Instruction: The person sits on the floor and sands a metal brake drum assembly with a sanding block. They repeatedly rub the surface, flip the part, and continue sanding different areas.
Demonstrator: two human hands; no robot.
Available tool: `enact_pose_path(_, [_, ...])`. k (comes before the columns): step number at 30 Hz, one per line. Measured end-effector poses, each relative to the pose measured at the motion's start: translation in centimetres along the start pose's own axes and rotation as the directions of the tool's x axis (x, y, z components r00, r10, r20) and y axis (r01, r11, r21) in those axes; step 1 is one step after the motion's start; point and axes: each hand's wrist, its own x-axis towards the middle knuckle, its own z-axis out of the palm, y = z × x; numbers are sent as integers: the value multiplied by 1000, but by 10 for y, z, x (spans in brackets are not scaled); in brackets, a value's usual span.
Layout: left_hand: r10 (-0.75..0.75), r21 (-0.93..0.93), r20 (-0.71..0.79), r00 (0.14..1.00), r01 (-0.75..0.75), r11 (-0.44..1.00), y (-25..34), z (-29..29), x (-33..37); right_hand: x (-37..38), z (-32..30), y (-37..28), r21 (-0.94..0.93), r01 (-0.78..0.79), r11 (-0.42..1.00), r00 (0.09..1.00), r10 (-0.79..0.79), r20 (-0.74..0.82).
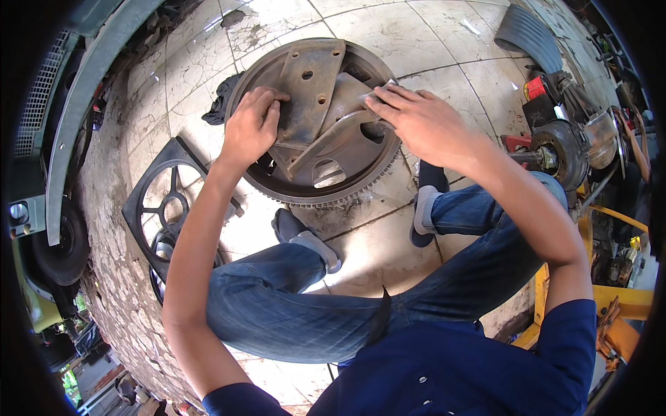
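A rusty steel bracket [310, 90], with a flat plate full of bolt holes and a curved edge, rests on a large toothed flywheel [333, 193] on the floor. My left hand [253, 128] is closed on the plate's left edge, thumb and fingertips against the metal. On the bracket's right side, my right hand [420, 118] presses a thin greyish sheet [371, 95] against its curved part. Most of that sheet is hidden under my fingers, and I cannot tell whether it is sandpaper or cloth.
Black cloth [223, 99] lies left of the flywheel. A black fan shroud [173, 166] is on the floor nearer my left leg. At the right stand a greasy machine part [558, 149] and a yellow frame [617, 303]. A ribbed grey piece [531, 35] lies far right.
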Motion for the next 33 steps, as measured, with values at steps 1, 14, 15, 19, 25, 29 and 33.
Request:
enact_pose_path(1, [-1, -4, -1, 1000, 1, 1000, 0, 0, -1, 3, -4, 0, 28, 1, 1000, 1000, -1, -16])
enact_pose_path(14, [2, 7, 7, 1000, -2, 1000, -1, -1, -1, 2, 1, 2, -43, -8, 999, 1000, 7, -10])
enact_pose_path(15, [-5, 10, 10, 1000, 5, 1000, -1, -1, -2, 2, 1, 1, -33, -9, 999, 1000, 9, -2])
enact_pose_path(19, [-4, 2, 20, 1000, 4, 1000, 3, -2, -1, 0, -5, 0, -37, 17, 999, 1000, -17, -6])
enact_pose_path(25, [17, 14, 3, 1000, -17, 1000, -4, -1, -3, 0, -5, -2, -12, 39, 999, 998, -39, -46])
enact_pose_path(29, [-4, 7, 26, 1000, 3, 1000, -1, -1, -1, 0, -6, 1, -31, 52, 998, 998, -54, -43])
enact_pose_path(33, [1, 3, 15, 1000, -1, 1000, -2, 0, -2, 3, 1, 3, 23, 39, 999, 997, -37, -68])
